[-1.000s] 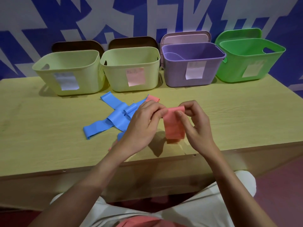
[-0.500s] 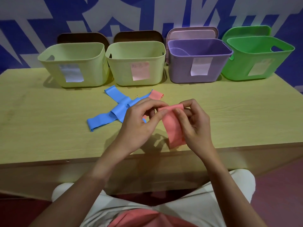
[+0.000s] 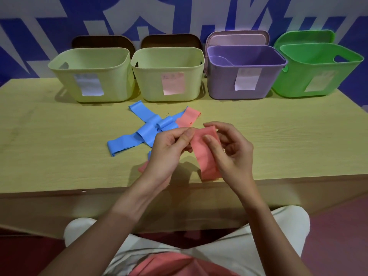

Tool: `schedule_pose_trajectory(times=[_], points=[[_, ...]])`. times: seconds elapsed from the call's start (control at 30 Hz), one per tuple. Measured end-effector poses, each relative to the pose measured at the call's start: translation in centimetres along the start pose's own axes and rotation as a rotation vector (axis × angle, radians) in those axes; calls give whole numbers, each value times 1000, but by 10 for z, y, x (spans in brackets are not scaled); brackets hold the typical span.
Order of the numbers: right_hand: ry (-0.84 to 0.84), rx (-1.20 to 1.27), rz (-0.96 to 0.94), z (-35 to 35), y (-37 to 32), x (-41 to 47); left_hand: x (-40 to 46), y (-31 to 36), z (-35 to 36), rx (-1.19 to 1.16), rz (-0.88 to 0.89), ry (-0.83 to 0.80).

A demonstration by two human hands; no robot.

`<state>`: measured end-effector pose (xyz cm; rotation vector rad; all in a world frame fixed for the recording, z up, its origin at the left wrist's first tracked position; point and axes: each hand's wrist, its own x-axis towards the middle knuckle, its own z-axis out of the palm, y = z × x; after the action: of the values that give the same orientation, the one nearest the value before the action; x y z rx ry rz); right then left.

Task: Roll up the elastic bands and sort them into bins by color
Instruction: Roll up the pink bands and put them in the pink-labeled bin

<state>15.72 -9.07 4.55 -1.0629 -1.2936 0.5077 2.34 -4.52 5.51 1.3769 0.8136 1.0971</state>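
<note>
We see both hands raised just over the near edge of the worktop [image 3: 59,148], sharing one pink band [image 3: 207,156]. The left hand [image 3: 167,150] pinches the band's upper left edge between thumb and curled fingers; the right hand [image 3: 231,150] curls round its right side, thumb pressed on the front face. The band hangs flat and unrolled toward six o'clock. At about eleven o'clock from the hands lie crossed blue bands [image 3: 147,130] on the worktop, with a second pink band [image 3: 188,119] touching them at twelve. Along the far edge stand four bins — two pale yellow-green ones [image 3: 91,76] [image 3: 169,76] at ten and twelve o'clock, a purple bin [image 3: 245,76] at one, a green bin [image 3: 318,72] at two — each bearing a paper label.
</note>
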Motion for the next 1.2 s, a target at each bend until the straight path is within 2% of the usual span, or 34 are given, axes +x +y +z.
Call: schedule_pose_trajectory(times=[0.13, 0.37, 0.7, 0.9, 1.2], points=[[25, 4, 19, -1, 2, 1, 0, -6, -1, -12, -39, -6], [8, 8, 38, -4, 5, 0, -5, -5, 2, 128, 86, 35], [-61, -30, 54, -8, 10, -4, -5, -14, 4, 208, 98, 109], [-84, -66, 42, -12, 14, -2, -2, -15, 4, 359, 177, 85], [-15, -16, 70, -14, 19, -1, -5, -17, 3, 350, 166, -2]])
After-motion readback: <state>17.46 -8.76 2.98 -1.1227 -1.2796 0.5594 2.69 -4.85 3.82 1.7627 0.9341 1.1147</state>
